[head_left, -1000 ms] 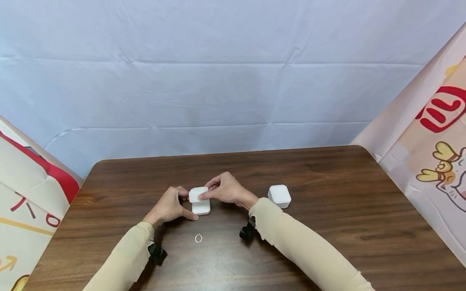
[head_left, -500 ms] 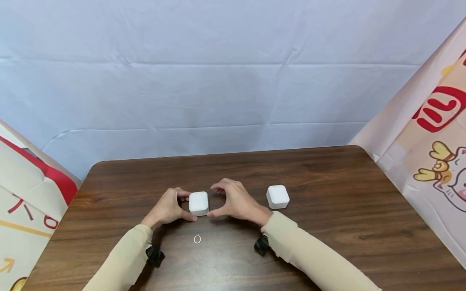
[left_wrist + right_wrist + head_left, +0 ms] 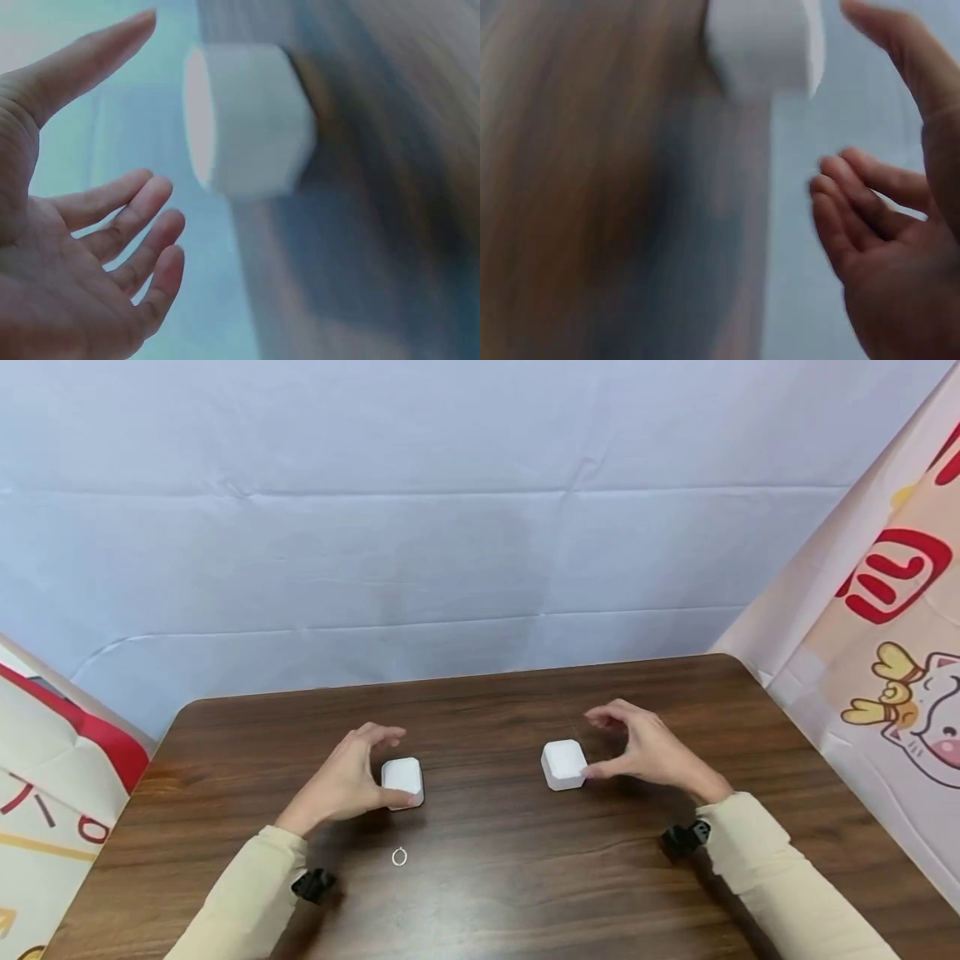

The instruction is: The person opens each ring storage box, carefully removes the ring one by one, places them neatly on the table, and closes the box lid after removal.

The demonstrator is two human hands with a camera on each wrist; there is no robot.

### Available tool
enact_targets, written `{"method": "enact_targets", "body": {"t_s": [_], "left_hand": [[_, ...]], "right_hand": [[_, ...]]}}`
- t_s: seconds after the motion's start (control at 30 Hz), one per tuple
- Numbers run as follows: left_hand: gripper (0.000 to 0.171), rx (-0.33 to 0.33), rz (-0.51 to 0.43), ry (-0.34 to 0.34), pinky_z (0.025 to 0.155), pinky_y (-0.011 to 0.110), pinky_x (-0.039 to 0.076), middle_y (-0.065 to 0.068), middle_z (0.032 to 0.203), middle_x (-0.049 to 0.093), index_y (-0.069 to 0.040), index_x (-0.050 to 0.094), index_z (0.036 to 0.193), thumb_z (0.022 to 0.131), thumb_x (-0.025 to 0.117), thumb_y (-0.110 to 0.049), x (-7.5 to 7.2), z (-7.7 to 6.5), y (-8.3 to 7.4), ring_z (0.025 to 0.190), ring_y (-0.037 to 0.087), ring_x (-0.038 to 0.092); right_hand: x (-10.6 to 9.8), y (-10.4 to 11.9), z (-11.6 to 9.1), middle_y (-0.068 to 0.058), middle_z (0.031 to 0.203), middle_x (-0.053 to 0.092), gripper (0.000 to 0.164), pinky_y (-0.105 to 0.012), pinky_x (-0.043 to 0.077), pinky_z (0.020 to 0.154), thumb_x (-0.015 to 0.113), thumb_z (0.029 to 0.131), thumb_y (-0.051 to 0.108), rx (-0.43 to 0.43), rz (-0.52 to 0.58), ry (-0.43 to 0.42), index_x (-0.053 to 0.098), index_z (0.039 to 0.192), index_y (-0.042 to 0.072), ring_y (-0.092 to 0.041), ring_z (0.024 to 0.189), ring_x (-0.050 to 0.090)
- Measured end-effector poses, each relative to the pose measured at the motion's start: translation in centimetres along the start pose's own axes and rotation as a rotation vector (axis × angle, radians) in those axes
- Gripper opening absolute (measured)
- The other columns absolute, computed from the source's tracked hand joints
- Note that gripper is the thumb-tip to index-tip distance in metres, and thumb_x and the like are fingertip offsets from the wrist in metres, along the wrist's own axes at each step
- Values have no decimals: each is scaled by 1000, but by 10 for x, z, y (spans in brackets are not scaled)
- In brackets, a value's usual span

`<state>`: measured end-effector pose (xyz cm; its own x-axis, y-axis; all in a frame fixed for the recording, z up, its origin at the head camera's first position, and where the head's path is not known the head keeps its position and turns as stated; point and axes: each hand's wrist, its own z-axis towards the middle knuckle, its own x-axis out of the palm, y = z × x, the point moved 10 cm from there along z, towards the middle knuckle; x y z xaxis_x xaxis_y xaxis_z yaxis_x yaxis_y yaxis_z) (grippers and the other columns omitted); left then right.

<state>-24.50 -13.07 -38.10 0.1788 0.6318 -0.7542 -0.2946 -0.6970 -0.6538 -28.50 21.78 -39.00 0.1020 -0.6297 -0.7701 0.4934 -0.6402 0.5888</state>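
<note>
A small white lidded box (image 3: 402, 777) stands closed on the left half of the table. My left hand (image 3: 351, 779) is raised at its left side, thumb and fingers spread apart; in the left wrist view this box (image 3: 251, 120) stands clear of the spread hand. Farther right is a second white box (image 3: 563, 763) of the same kind. Beside it my right hand (image 3: 651, 752) is spread, the thumb tip overlapping the box's right edge in the head view. The right wrist view, blurred, shows this box (image 3: 761, 45) beyond the loosely bent fingers (image 3: 847, 202).
A thin ring (image 3: 399, 857) lies on the wooden table (image 3: 495, 877) in front of the left box. A pale cloth (image 3: 420, 552) hangs behind the table's far edge. Printed cloths (image 3: 885, 693) hang at both sides.
The left box's lid was raised in my right hand's fingers and then came down. My right hand has moved right to the second box. My left hand has lifted off the left box.
</note>
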Motion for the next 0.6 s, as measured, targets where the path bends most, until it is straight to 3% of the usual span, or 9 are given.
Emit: {"method": "enact_targets", "body": {"t_s": [0.13, 0.27, 0.43, 0.6], "left_hand": [[81, 74, 9, -36, 100, 50, 44, 8, 124, 63, -5, 60, 136, 69, 95, -32, 11, 13, -40, 117, 32, 56], [77, 101, -26, -16, 100, 49, 44, 10, 123, 63, -3, 60, 135, 72, 94, -31, 43, 30, -67, 115, 31, 58], [79, 60, -76, 58, 101, 46, 44, 10, 127, 61, -2, 57, 138, 74, 93, -33, 88, 52, -84, 118, 30, 56], [80, 42, -65, 96, 101, 42, 45, 10, 130, 59, -3, 57, 139, 76, 92, -36, 120, 72, -97, 120, 27, 53]], "right_hand": [[13, -24, -9, -8, 112, 65, 78, -40, 51, 88, 98, 64, 37, 47, 10, 98, 64, 122, -1, -24, 101, 60], [27, -22, -6, -5, 111, 62, 78, -37, 50, 88, 98, 64, 38, 32, 28, 138, 64, 123, 0, -21, 100, 59], [41, -10, 3, 0, 108, 59, 77, -38, 50, 86, 97, 65, 37, 2, 35, 195, 63, 124, 1, -18, 97, 57], [49, -5, 5, 1, 107, 60, 66, -33, 51, 78, 95, 72, 30, -19, 48, 239, 64, 123, 3, -14, 91, 58]]}}
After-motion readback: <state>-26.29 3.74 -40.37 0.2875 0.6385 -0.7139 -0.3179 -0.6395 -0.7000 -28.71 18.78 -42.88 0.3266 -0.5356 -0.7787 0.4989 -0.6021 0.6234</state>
